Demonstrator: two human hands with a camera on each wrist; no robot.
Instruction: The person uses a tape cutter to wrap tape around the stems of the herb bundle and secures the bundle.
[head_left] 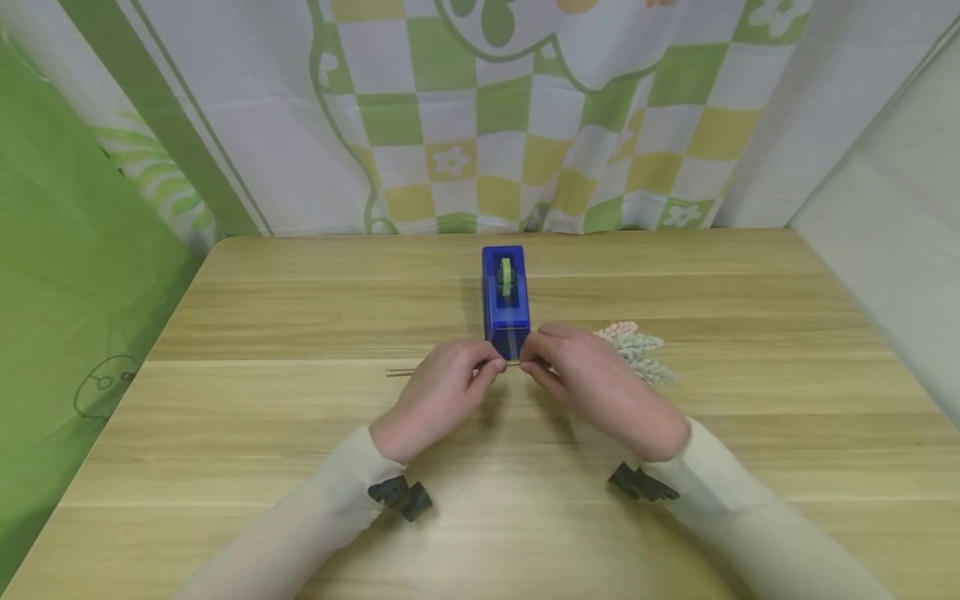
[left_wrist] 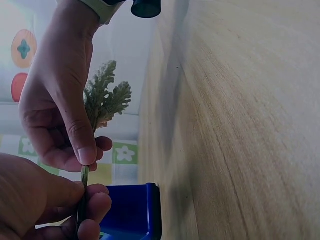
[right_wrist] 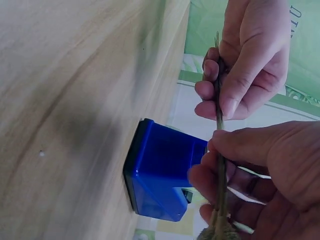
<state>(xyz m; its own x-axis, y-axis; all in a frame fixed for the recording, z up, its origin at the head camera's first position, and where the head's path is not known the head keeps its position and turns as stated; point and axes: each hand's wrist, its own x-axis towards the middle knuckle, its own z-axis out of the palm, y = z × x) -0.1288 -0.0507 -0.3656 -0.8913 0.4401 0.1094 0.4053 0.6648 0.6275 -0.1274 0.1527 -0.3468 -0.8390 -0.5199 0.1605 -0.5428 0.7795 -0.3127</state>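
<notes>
Item: dried sprig stem (head_left: 450, 369), held level just above mid-desk (head_left: 300, 317), toward the far edge, directly before blue tape dispenser (head_left: 506, 300). Left hand (head_left: 438, 396) grip pinched on stem; right hand (head_left: 592, 383) grip likewise pinched, fluffy sprig head (head_left: 637, 350) beyond it. Handling note: keep stem taut and steady at the dispenser's cutter

Head overhead; wrists close, dispenser (head_left: 506, 300) shared

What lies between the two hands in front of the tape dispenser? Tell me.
A short bare stretch of the thin stem, pinched by the left hand and the right hand, just before the blue tape dispenser. The right wrist view shows it best.
</notes>
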